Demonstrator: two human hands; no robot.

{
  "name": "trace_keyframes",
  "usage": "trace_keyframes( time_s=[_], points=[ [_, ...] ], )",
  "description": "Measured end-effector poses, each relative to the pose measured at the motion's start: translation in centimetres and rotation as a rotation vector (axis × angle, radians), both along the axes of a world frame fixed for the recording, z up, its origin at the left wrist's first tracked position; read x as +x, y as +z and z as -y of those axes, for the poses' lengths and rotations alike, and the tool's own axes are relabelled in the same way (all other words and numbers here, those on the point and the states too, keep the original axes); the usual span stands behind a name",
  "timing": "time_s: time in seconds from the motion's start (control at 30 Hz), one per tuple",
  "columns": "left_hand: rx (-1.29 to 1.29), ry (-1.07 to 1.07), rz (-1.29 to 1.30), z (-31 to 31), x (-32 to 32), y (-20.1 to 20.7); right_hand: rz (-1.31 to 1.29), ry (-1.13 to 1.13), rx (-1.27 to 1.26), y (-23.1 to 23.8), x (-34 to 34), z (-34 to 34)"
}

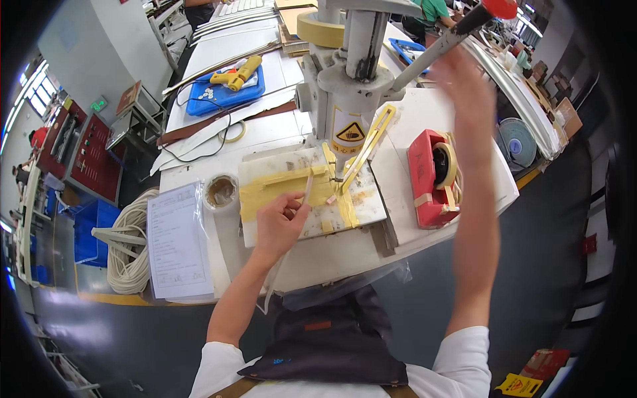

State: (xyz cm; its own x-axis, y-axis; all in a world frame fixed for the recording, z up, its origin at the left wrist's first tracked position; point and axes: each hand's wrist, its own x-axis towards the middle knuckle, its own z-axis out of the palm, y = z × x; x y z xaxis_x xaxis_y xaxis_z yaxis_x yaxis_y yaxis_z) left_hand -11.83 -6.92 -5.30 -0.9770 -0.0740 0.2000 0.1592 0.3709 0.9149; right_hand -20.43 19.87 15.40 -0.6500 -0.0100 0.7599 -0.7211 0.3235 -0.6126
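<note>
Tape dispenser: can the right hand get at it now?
Likely yes: the right hand, blurred, is up by the lever, but its forearm passes beside the red dispenser, whose left side looks uncovered.

The scene is viewed from the wearer's head, through the left one of two wide fisheye cameras worn side by side, with the lens aimed forward and steeply down over the dark apron (325,335) at the lower edge. The white worktable (424,113), the lever press (348,86) and the left hand (282,222) are taken in from close above, while the blurred right hand (461,76) is caught toward the upper right. Straight edges are bent toward the black round rim, near which the more distant workshop floor (564,225) is included.
</note>
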Motion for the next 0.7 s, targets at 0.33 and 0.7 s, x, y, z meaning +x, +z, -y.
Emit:
trace_keyframes(
  time_s=[0.33,0.7],
  points=[
    [0.047,-0.035,0.051,0.6,0.0,-0.7,0.202,-0.027,0.810,-20.1,1.3,3.4],
    [0.154,-0.027,0.035,0.5,-0.4,-1.3,-0.190,0.001,0.509,-16.7,5.8,0.7]
  ],
)
